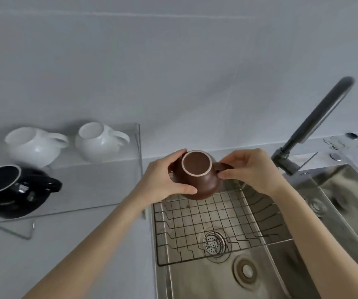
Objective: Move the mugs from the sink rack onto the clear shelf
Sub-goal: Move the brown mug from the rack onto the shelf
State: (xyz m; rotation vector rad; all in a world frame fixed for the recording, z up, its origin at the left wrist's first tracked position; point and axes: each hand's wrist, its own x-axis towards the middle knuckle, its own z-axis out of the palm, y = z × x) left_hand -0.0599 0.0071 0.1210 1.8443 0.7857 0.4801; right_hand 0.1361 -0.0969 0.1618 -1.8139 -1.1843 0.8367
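A brown mug (201, 180) is upside down, its pale-rimmed base facing up, at the far edge of the wire sink rack (206, 221). My left hand (165, 180) wraps its left side. My right hand (249, 169) pinches its handle on the right. I cannot tell whether the mug touches the rack. The rack's grid holds no other mug. To the left, the clear shelf (100, 182) carries two white mugs (35, 145) (99, 142) at the back and a black mug (16, 190) in front, all upside down.
A dark faucet (316, 124) slants up at the right, close to my right hand. The steel sink (216, 277) has a drain strainer (213, 244) under the rack. A second basin (350, 203) lies to the right. Grey counter (65, 244) runs before the shelf.
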